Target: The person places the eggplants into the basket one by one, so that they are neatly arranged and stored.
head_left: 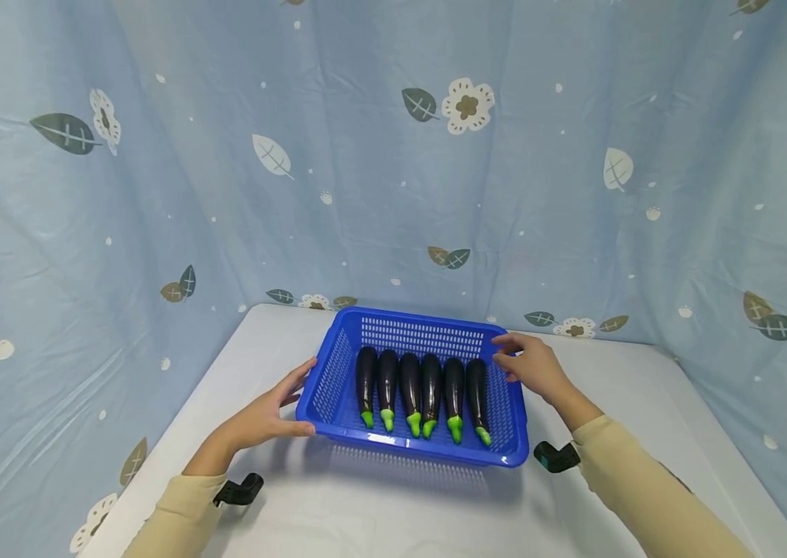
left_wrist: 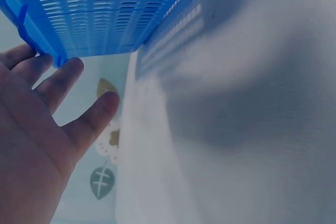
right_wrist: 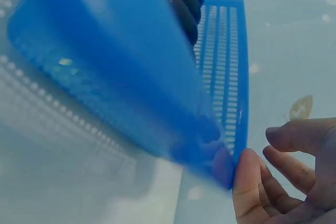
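A blue perforated plastic basket (head_left: 420, 451) is between the two hands on a white-covered table. Inside it several dark purple eggplants (head_left: 410, 384) lie side by side in a row, their green stem ends toward the near side. At the basket's left side, my left hand (head_left: 261, 415) has its fingers spread and extended, with fingertips touching the rim in the left wrist view. My right hand (head_left: 536, 366) is at the far right corner, its fingers loosely bent. In the right wrist view one fingertip (right_wrist: 247, 171) meets the rim and the other fingers stand apart from it.
Behind and beside the table (head_left: 366, 519) hangs a light blue curtain (head_left: 366, 194) with leaf and flower prints. Black wrist mounts (head_left: 240, 490) show below the sleeves (head_left: 637, 480). The basket casts a shadow on the white cover.
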A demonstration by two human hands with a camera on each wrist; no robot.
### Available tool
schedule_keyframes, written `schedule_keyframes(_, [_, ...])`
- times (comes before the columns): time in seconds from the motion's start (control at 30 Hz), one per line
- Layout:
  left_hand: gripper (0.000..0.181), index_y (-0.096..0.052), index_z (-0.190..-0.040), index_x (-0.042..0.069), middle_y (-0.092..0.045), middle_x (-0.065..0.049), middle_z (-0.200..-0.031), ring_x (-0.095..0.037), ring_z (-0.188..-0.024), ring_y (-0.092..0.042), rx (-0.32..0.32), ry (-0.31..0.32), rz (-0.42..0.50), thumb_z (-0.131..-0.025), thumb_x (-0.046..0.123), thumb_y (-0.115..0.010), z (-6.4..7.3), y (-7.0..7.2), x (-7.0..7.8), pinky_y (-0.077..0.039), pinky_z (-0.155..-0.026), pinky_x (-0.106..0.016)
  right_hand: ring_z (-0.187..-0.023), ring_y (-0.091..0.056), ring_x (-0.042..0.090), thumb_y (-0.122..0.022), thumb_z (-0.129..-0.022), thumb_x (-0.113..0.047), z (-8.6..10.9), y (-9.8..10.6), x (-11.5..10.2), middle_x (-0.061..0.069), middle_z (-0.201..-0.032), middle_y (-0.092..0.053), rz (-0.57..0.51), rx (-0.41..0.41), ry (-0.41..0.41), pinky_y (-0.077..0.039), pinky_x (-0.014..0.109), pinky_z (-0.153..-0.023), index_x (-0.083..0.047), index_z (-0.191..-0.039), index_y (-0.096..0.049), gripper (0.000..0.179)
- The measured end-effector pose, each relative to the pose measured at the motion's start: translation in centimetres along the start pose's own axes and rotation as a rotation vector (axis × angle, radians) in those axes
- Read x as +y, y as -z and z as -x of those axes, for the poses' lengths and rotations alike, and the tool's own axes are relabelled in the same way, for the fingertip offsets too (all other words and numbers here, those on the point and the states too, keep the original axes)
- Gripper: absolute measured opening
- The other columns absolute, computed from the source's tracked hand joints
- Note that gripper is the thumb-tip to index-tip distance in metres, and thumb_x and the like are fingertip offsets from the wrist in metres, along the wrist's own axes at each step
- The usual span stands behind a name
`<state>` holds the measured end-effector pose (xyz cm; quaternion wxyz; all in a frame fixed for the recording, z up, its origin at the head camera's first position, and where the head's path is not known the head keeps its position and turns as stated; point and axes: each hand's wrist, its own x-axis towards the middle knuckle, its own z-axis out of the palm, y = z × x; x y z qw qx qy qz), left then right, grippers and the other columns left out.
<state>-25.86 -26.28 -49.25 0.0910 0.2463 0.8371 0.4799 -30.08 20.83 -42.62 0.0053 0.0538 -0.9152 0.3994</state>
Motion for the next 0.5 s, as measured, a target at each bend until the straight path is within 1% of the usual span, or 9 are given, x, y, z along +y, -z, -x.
schedule_keyframes(0.07, [0.108, -0.013, -0.165, 0.018, -0.016, -0.021, -0.167, -0.052, -0.147, -0.026, 0.006, -0.016, -0.003, -0.084, 0.027, -0.085, 0.0, 0.1, 0.1, -0.031, -0.114, -0.065, -0.09, -0.07, 0.03, -0.064, -0.099, -0.014, 0.4, 0.3, 0.4, 0.027, -0.119, -0.064, 0.005, 0.007, -0.013, -0.063, 0.037, -0.074, 0.003, -0.133, -0.062, 0.038])
schedule_keyframes(0.13, [0.102, -0.016, -0.164, 0.018, -0.018, -0.021, -0.167, -0.05, -0.147, -0.027, 0.015, -0.025, -0.007, -0.086, 0.025, -0.082, 0.0, 0.3, 0.1, -0.03, -0.114, -0.065, -0.092, -0.069, 0.03, -0.063, -0.1, -0.016, 0.8, 0.7, 0.9, 0.026, -0.118, -0.064, 0.011, 0.012, -0.027, -0.063, 0.038, -0.074, 0.003, -0.133, -0.061, 0.038])
schedule_keyframes(0.2, [0.093, -0.018, -0.164, 0.017, -0.022, -0.02, -0.166, -0.049, -0.147, -0.027, 0.026, -0.036, -0.01, -0.091, 0.022, -0.077, 0.0, 0.4, 0.1, -0.029, -0.114, -0.066, -0.093, -0.067, 0.031, -0.062, -0.101, -0.017, 1.1, 1.0, 1.5, 0.026, -0.117, -0.064, 0.015, 0.018, -0.043, -0.063, 0.037, -0.073, 0.003, -0.134, -0.061, 0.039])
schedule_keyframes(0.3, [0.077, -0.024, -0.162, 0.015, -0.029, -0.018, -0.164, -0.046, -0.147, -0.031, 0.057, -0.048, -0.038, -0.098, 0.021, -0.067, 0.0, 0.5, 0.0, -0.031, -0.114, -0.066, -0.093, -0.065, 0.03, -0.06, -0.102, -0.019, 1.6, 1.4, 2.4, 0.025, -0.117, -0.064, 0.027, 0.022, -0.065, -0.062, 0.034, -0.072, 0.003, -0.136, -0.059, 0.04])
schedule_keyframes(0.4, [0.066, -0.031, -0.159, 0.009, -0.037, -0.018, -0.16, -0.043, -0.145, -0.035, 0.108, -0.076, -0.107, -0.102, 0.023, -0.062, 0.0, 0.8, -0.1, -0.034, -0.112, -0.065, -0.095, -0.065, 0.03, -0.057, -0.104, -0.023, 2.1, 2.0, 3.5, 0.027, -0.12, -0.063, 0.035, 0.014, -0.084, -0.062, 0.035, -0.074, 0.003, -0.139, -0.056, 0.043])
schedule_keyframes(0.47, [0.062, -0.036, -0.156, 0.006, -0.041, -0.017, -0.157, -0.042, -0.145, -0.037, 0.15, -0.076, -0.173, -0.103, 0.026, -0.062, 0.1, 1.2, -0.2, -0.036, -0.111, -0.065, -0.099, -0.066, 0.034, -0.055, -0.106, -0.026, 2.6, 2.5, 4.3, 0.029, -0.125, -0.062, 0.055, 0.008, -0.096, -0.062, 0.039, -0.079, 0.003, -0.142, -0.053, 0.047])
schedule_keyframes(0.5, [0.062, -0.038, -0.155, 0.005, -0.042, -0.017, -0.157, -0.042, -0.144, -0.037, 0.172, -0.064, -0.206, -0.102, 0.028, -0.062, 0.2, 1.3, -0.2, -0.036, -0.111, -0.065, -0.103, -0.065, 0.037, -0.054, -0.106, -0.028, 2.8, 2.8, 4.7, 0.03, -0.127, -0.061, 0.074, 0.008, -0.103, -0.061, 0.043, -0.081, 0.003, -0.143, -0.051, 0.049])
